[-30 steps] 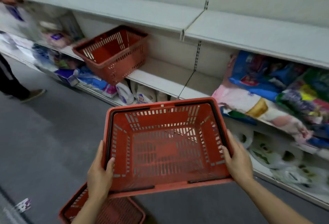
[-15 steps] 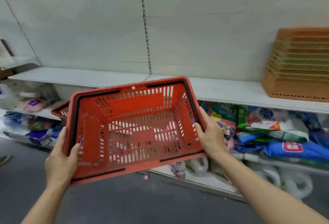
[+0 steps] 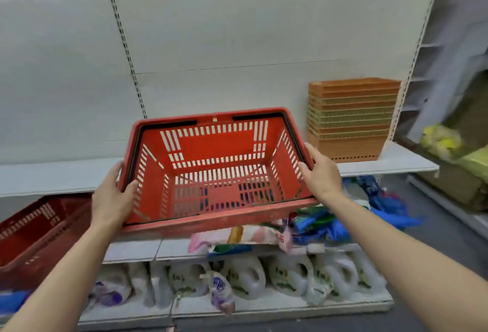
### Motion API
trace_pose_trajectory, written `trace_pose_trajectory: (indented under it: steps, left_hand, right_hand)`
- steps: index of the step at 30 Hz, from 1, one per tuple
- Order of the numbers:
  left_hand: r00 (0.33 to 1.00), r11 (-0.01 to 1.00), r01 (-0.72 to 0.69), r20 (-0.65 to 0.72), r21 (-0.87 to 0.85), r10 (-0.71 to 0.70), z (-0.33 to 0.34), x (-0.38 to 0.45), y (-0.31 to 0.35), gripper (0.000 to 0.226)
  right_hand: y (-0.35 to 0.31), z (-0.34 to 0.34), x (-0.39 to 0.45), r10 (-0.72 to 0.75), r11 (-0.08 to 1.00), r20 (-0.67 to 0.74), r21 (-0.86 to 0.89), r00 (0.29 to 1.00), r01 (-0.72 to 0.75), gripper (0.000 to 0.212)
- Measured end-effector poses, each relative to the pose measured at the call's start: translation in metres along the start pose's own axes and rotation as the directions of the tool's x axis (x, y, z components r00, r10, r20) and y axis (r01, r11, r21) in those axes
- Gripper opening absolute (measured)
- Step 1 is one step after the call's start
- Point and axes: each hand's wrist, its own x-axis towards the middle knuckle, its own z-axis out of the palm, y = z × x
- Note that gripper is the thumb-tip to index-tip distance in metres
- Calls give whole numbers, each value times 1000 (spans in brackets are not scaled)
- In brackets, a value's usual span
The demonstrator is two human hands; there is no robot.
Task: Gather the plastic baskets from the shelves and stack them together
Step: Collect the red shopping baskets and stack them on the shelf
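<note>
Both hands, left [image 3: 112, 197] and right [image 3: 320, 173], are gripping a red basket [image 3: 211, 170], likely carrying it toward the orange stack [image 3: 351, 118] for nesting.

Both hands held a red basket [image 3: 216, 170] up in front of the shelves, open side toward the camera. The left hand [image 3: 112, 199] gripped its left rim, thumb inside, and the right hand [image 3: 320, 173] gripped its right rim. The black handles lay folded along the rim. On the upper shelf [image 3: 396, 160], right of the basket, stood an orange stack [image 3: 351, 119] of nested baskets. A darker red basket [image 3: 39, 234] sat tilted on the middle shelf at lower left. Coloured packets [image 3: 264, 236] lay under the held basket, with white jugs [image 3: 245, 279] on the bottom shelf.
</note>
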Motion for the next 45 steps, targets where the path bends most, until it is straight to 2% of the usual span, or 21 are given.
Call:
trace_pose_trajectory:
  steps: [3,9,18,25,30,34,36,38,39,40,41,42,45]
  left_hand:
    - [998,999,-29,47,-28,30,35,21,37,52]
    - [993,997,6,115,-76,2,105,71,87,54]
    - [977,995,101,188,0,-99,167,149,111,52]
    - [955,988,156,256,-3,-150,199,208,105,50]
    - [911,965,224,380,-136,-158,208,229,120,43]
    - [822,909,307,560,-284,-102,203,237,115,51]
    - [820,909,237,572,-344,3,192,228,112,93]
    - [867,942,49,482,-333,125,188,208,109,125]
    - [858,945,-21,479,-326,185,187,196,109,126]
    - [836,940,-86,489,-330,249,187,189,109,115]
    - [826,942,-150,485,-301,287,187,183,111,101]
    - [828,940,-211,462,-267,317,191,183,110,99]
    - [855,955,-263,427,-135,295,204,197,103,128]
  right_hand:
    - [20,-20,36,38,999,-2,-28,999,-38,48]
    - [63,-36,102,121,993,16,-1,993,-121,41]
    - [92,-5,191,194,981,109,-38,975,-191,32]
    - [98,27,235,277,961,115,-42,954,-273,33]
    - [103,38,263,350,937,113,-59,930,-345,33]
    - [115,41,275,392,919,118,-12,912,-394,34]
    - [116,37,266,347,934,120,38,930,-354,39]
    - [119,34,244,184,982,48,29,982,-185,52]
    - [120,33,229,56,998,0,-15,998,-56,59]
    - [122,34,215,-90,993,-24,-82,996,87,66]
    - [127,36,203,-217,965,-14,-156,976,212,71]
    - [133,39,195,-300,930,17,-216,954,297,73]
    - [143,46,193,-346,890,62,-293,936,349,70]
